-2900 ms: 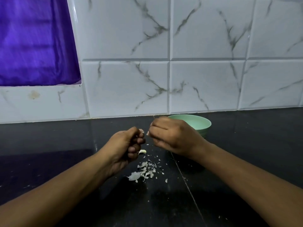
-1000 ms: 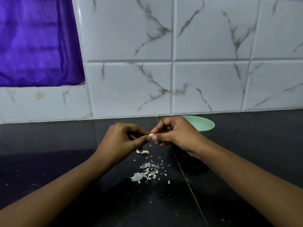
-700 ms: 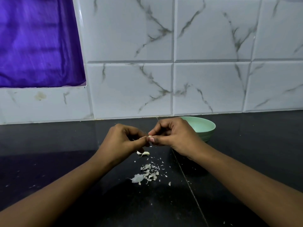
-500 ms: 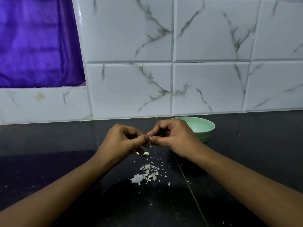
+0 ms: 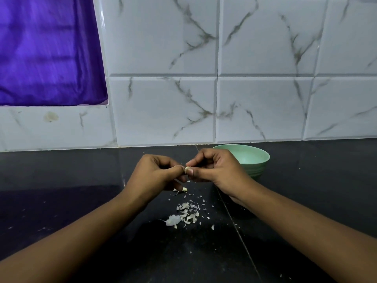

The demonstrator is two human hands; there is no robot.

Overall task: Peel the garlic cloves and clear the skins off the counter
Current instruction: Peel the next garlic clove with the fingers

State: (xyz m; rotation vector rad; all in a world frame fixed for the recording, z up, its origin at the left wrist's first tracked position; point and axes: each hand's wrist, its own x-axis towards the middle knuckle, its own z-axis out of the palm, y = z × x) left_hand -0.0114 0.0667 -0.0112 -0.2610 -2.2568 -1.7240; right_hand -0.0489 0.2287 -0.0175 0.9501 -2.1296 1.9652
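Left hand [image 5: 157, 174]: pinching my garlic clove [image 5: 187, 169], held above the surface [image 5: 61, 201].
Skins [image 5: 184, 215]: loose heap just below.
Right hand [image 5: 214, 170]: thumb and forefinger nip the clove too.
Risk: I squeeze hard, it squirts away, flakes scatter.

The black stone counter [image 5: 306, 180] is polished and glossy. The white marble-veined wall tiles [image 5: 163, 37] look glazed, the purple cloth [image 5: 44, 48] satiny. The thin garlic skins [image 5: 184, 214] look papery.

Your pale garlic clove [image 5: 186, 169] sits pinched between left hand [image 5: 157, 175] and right hand [image 5: 215, 168]; white papery skins [image 5: 186, 216] litter the black counter [image 5: 81, 201] below.
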